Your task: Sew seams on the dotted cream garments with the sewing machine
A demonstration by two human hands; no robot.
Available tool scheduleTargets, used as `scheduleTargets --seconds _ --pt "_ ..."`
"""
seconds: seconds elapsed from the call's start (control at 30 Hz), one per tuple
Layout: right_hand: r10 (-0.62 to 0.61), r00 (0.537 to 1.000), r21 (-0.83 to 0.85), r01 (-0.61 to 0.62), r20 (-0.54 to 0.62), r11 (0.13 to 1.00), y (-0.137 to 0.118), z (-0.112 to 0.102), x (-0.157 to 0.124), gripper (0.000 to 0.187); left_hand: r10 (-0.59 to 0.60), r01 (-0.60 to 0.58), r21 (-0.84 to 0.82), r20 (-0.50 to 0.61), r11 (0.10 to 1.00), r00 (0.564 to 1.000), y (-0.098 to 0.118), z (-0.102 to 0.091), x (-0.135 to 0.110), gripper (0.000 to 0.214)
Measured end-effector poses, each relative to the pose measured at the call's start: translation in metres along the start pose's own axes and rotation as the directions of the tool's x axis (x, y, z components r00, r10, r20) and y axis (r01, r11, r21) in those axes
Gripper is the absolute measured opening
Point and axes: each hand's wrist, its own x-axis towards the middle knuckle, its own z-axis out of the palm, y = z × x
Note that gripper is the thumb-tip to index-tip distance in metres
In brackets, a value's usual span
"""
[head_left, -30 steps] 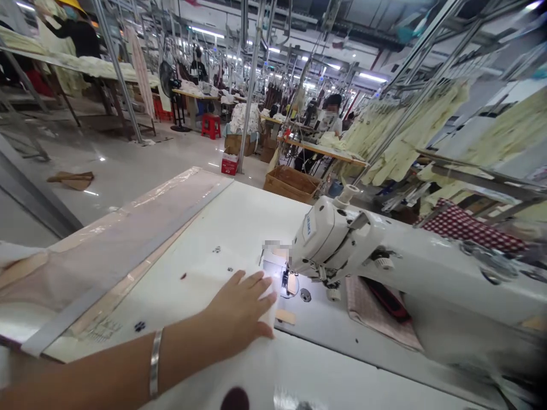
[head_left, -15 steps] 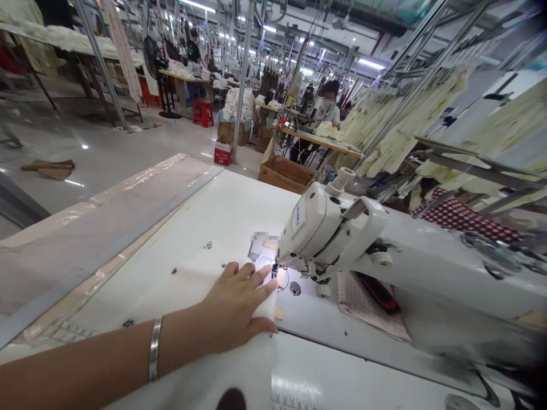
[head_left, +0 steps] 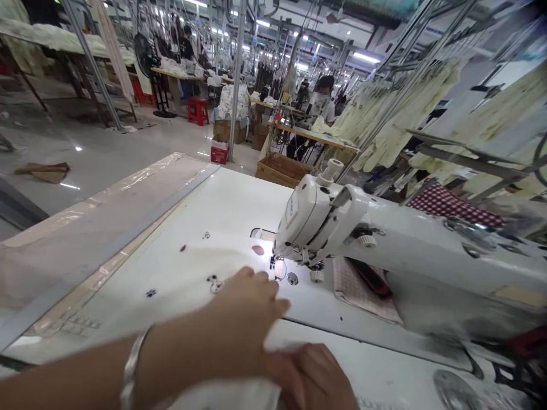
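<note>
White fabric with scattered small dark paw-like and brown prints [head_left: 183,248] lies over the sewing machine bed, its front part running under the needle area. My left hand [head_left: 243,319], blurred and wearing a silver bangle, lies over this fabric in front of the presser foot [head_left: 272,262], its fingers bent and drawn together on the cloth. My right hand [head_left: 318,376] is at the lower edge of the view, thumb side against my left hand, fingers curled at the fabric edge. Its grip is partly hidden. The white sewing machine [head_left: 307,222] has its lamp lit over the needle.
Folded pink checked cloth [head_left: 346,287] with a dark red-and-black object [head_left: 374,279] lies under the machine arm. A cardboard box [head_left: 284,169] stands beyond the table. Pale yellow garments [head_left: 397,125] hang on the right. Another person [head_left: 322,102] sits at a workstation behind.
My left hand has drawn back from the presser foot toward me and its spread fingers have curled. My right hand has come into view beside it. The fabric prints have shifted forward.
</note>
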Motion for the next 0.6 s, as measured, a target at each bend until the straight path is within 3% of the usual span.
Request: scheduleTargets --seconds 0.1,0.17,0.23,0.27,0.3,0.37,0.43,0.5,0.6 --pt "0.102 0.995 0.125 -0.103 0.012 0.987 -0.013 -0.013 0.028 0.017 -0.076 0.08 0.012 -0.194 0.997 0.978 0.04 0.004 -0.019 0.057" --pt "0.135 0.99 0.162 -0.138 0.029 0.977 -0.02 -0.022 0.043 0.014 -0.146 0.164 0.012 -0.398 0.986 0.906 0.046 0.002 -0.025 0.049" --pt "0.133 0.991 0.191 -0.133 0.013 0.972 -0.022 -0.028 0.049 0.016 -0.096 0.157 0.073 -0.522 0.985 0.848 0.04 -0.006 -0.031 0.035" --pt "0.114 0.993 0.21 -0.115 0.019 0.971 -0.02 -0.03 0.047 0.017 -0.019 0.102 0.138 -0.501 0.985 0.865 0.036 -0.012 -0.035 0.029" --pt "0.08 0.996 0.224 -0.086 0.035 0.971 -0.018 -0.03 0.043 0.018 0.059 0.026 0.199 -0.409 0.98 0.911 0.033 -0.019 -0.041 0.023" --pt "-0.008 0.995 0.228 -0.014 0.096 0.974 -0.012 -0.028 0.029 0.018 0.153 -0.129 0.199 -0.111 0.972 0.982 0.033 -0.03 -0.054 0.016" --pt "-0.079 0.982 0.177 0.048 0.173 0.983 -0.008 -0.025 0.01 0.019 0.163 -0.175 0.071 0.147 0.982 0.976 0.039 -0.033 -0.066 0.02" --pt "-0.09 0.971 0.075 0.075 0.223 0.994 -0.007 -0.024 -0.006 0.019 0.132 -0.123 -0.057 0.201 0.991 0.971 0.043 -0.027 -0.071 0.019" --pt "-0.12 0.959 -0.071 0.142 0.258 0.987 -0.008 -0.024 -0.018 0.02 0.057 -0.052 -0.069 0.078 0.996 0.995 0.037 -0.008 -0.066 0.034"
